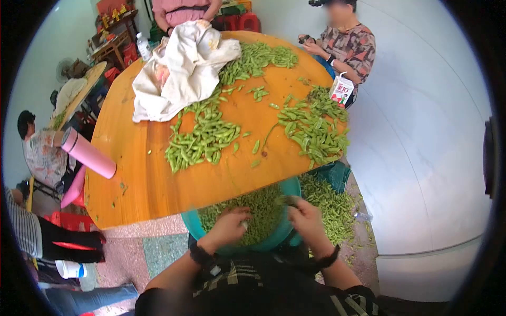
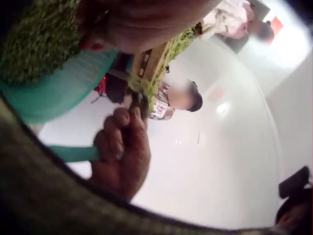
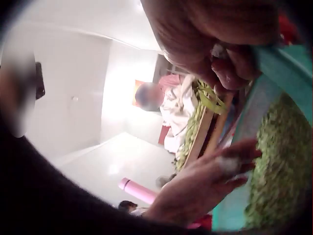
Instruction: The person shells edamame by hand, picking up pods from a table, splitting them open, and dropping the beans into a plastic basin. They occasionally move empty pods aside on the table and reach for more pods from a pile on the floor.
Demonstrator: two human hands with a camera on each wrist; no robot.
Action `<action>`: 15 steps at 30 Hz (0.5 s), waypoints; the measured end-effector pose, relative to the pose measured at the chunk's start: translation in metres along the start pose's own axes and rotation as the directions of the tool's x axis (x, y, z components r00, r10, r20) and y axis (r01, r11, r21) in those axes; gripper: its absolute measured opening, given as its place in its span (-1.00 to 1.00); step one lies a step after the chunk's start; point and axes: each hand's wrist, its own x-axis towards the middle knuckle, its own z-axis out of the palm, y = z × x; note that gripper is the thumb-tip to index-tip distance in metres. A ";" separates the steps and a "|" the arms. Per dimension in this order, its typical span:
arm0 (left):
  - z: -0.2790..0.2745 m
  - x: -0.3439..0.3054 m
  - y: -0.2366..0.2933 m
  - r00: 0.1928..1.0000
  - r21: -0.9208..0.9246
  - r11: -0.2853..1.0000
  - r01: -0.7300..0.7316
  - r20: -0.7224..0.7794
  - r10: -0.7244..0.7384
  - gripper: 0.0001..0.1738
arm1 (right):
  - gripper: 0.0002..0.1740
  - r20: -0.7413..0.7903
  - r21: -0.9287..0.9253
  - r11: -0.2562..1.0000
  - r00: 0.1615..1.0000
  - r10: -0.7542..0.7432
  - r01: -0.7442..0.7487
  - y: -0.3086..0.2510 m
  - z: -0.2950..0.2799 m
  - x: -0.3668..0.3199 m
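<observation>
Over a teal basin point(image 1: 194, 225) of small green pieces point(image 1: 263, 210), my left hand point(image 1: 227, 227) hangs with fingers loosely extended, holding nothing visible. Something white wraps one of its fingers, seen in the right wrist view on the left hand point(image 3: 195, 188). At the basin's right side my right hand point(image 1: 308, 224) has its fingers curled, pinching green pods point(image 3: 211, 100) at the fingertips. The left wrist view shows the right hand point(image 2: 122, 152) from the side, with a dark, blurred part at its fingertips that I cannot make out.
The wooden table point(image 1: 142, 184) bears green pod piles point(image 1: 203, 137), a white cloth point(image 1: 182, 68), a pink flask point(image 1: 88, 152) and a drink carton point(image 1: 341, 89). More pods point(image 1: 337, 216) lie low at the right. A person point(image 1: 348, 47) is at the table's far right.
</observation>
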 end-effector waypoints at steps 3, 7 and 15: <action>-0.056 0.029 0.051 0.969 0.002 0.981 0.192 0.156 -0.190 -0.75 | -0.69 -0.159 -0.299 0.953 0.982 -0.106 0.054 0.028 -0.060 -0.008; -0.077 0.092 0.071 0.956 -0.111 0.965 0.237 -0.152 -0.252 -0.82 | -0.71 -0.192 -0.415 0.909 0.980 -0.057 -0.028 0.024 -0.074 -0.016; -0.050 0.125 0.028 0.951 0.122 0.982 0.146 -0.290 -0.106 -0.83 | -0.63 0.043 -0.128 0.991 0.999 -0.028 0.033 -0.039 -0.020 -0.002</action>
